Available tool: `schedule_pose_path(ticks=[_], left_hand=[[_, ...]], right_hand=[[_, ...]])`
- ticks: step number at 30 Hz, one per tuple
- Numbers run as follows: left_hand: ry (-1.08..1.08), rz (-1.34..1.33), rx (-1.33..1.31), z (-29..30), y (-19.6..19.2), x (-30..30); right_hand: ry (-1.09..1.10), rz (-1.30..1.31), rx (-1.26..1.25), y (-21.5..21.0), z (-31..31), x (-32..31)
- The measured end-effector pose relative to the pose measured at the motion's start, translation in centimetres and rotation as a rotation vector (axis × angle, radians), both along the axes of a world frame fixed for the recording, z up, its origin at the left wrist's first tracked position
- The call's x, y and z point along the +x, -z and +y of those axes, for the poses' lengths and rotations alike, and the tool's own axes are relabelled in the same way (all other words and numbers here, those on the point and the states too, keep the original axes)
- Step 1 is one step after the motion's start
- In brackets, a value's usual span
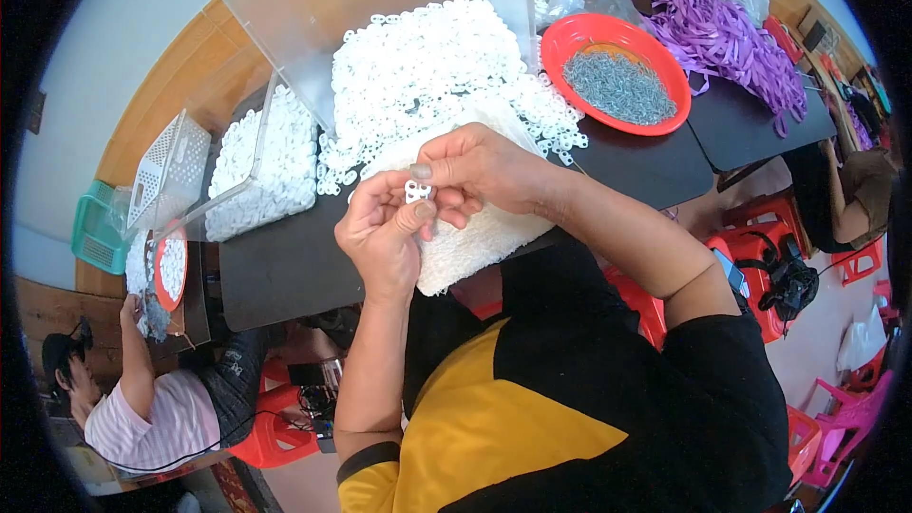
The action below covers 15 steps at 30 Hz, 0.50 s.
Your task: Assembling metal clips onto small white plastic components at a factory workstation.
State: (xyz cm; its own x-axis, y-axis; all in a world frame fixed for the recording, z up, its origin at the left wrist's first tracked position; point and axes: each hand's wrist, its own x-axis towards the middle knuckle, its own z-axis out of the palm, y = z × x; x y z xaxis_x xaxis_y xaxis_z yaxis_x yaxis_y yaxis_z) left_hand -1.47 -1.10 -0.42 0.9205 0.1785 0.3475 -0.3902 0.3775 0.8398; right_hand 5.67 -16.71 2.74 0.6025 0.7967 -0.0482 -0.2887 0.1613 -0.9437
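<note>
Both hands pinch one small white plastic piece just in front of the white pile. Left hand should grip it firmly while right hand fingertips work slowly, I think.

White plastic pieces; red bowl; purple ribbons; black table.

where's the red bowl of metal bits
In the head view the red bowl sits upper right on the dark table, between the white plastic pile and the purple ribbons.
</note>
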Motion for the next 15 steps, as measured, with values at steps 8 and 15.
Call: schedule_pose_path(ticks=[8,15], left_hand=[[-0.008,-0.042,0.033,-0.1,-0.3,0.0],[-0.032,-0.017,0.047,0.0,0.5,-0.2]], right_hand=[[-0.005,-0.039,-0.008,-0.4,-0.1,-0.1],[-0.064,-0.032,0.028,0.5,-0.2,0.3]])
